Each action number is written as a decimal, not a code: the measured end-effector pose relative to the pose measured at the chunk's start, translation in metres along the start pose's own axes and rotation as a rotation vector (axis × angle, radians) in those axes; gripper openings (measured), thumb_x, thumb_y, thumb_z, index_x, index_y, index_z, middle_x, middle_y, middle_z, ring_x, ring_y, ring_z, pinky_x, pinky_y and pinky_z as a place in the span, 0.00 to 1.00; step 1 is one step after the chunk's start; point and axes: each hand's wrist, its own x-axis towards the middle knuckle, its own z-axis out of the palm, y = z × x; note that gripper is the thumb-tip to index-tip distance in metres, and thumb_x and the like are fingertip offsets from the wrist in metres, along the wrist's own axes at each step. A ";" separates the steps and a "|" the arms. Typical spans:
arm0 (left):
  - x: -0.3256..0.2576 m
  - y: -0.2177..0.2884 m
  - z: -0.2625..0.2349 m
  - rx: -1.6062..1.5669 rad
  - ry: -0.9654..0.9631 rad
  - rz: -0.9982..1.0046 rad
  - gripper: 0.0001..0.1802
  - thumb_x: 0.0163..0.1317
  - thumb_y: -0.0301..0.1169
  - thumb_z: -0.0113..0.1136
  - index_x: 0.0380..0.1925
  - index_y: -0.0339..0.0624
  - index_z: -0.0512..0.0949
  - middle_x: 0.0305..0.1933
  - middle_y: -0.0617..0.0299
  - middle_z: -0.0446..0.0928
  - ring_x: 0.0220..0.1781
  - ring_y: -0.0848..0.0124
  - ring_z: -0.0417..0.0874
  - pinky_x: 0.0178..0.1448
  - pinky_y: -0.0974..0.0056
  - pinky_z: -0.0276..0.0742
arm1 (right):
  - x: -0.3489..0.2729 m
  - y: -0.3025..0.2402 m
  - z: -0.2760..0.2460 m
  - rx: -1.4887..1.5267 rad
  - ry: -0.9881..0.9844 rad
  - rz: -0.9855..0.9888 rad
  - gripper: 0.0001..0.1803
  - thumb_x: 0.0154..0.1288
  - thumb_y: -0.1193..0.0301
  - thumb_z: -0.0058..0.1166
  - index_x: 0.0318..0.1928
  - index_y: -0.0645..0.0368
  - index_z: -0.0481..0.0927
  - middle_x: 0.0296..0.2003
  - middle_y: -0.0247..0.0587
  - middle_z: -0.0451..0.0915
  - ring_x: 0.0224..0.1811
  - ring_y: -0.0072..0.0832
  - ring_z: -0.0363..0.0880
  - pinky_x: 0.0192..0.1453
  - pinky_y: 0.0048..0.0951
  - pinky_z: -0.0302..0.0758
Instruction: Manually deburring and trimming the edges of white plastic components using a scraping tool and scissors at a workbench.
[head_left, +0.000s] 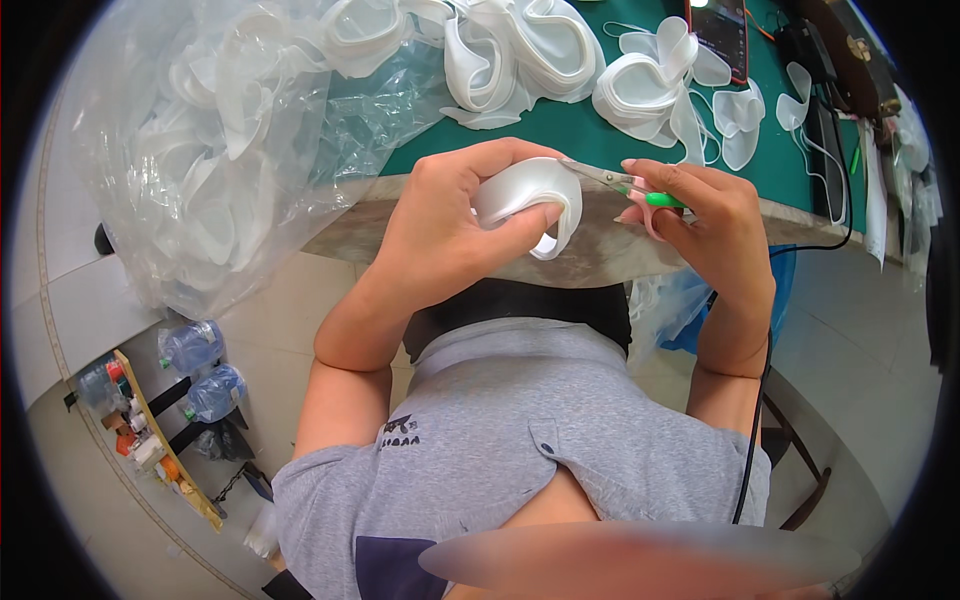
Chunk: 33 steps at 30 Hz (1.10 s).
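In my left hand (pixel 430 230) is a white, curved fabric piece (pixel 525 185), bent into a loop, with the thumb at its front and the fingers behind. It looks layered at the rim, but I cannot tell how many layers there are. My right hand (pixel 715 210) has its fingers in the handles of small scissors (pixel 598 175), which are pink and green. The scissor blades point left and their tips touch or nearly touch the upper right edge of the piece. Both hands are above the near edge of the green-topped table (pixel 410 155).
A large clear plastic bag (pixel 300 190) of similar white pieces covers the table's left. Stacks of nested pieces (pixel 560 55) lie at the back, loose pieces with thin strips (pixel 740 125) to the right. A phone (pixel 718 35) and a black cable (pixel 815 246) are at the right.
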 end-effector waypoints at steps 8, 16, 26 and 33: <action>0.002 0.009 -0.004 -0.219 -0.070 -0.144 0.19 0.51 0.29 0.66 0.43 0.33 0.80 0.36 0.60 0.82 0.38 0.76 0.81 0.44 0.72 0.76 | 0.000 -0.003 -0.005 0.020 0.055 0.092 0.14 0.56 0.83 0.59 0.45 0.63 0.83 0.30 0.41 0.84 0.30 0.25 0.86 0.30 0.18 0.76; 0.003 0.011 -0.008 -0.238 -0.129 -0.164 0.22 0.51 0.32 0.66 0.45 0.31 0.79 0.35 0.56 0.82 0.36 0.74 0.83 0.41 0.73 0.78 | 0.000 -0.004 -0.002 0.049 0.071 0.059 0.15 0.56 0.83 0.59 0.45 0.63 0.83 0.30 0.40 0.84 0.32 0.25 0.86 0.30 0.16 0.74; 0.003 0.011 -0.009 -0.344 -0.116 -0.222 0.23 0.50 0.35 0.72 0.45 0.35 0.81 0.36 0.62 0.81 0.36 0.78 0.81 0.42 0.74 0.76 | 0.001 0.005 0.003 0.031 0.211 0.154 0.15 0.59 0.83 0.58 0.48 0.62 0.81 0.27 0.38 0.82 0.33 0.24 0.86 0.30 0.12 0.72; 0.006 0.002 -0.007 -0.413 -0.100 -0.166 0.24 0.53 0.34 0.71 0.47 0.34 0.79 0.37 0.60 0.81 0.38 0.77 0.81 0.43 0.72 0.77 | -0.008 0.033 -0.007 -0.079 0.588 0.403 0.11 0.64 0.76 0.56 0.46 0.66 0.77 0.27 0.34 0.81 0.35 0.17 0.81 0.40 0.16 0.74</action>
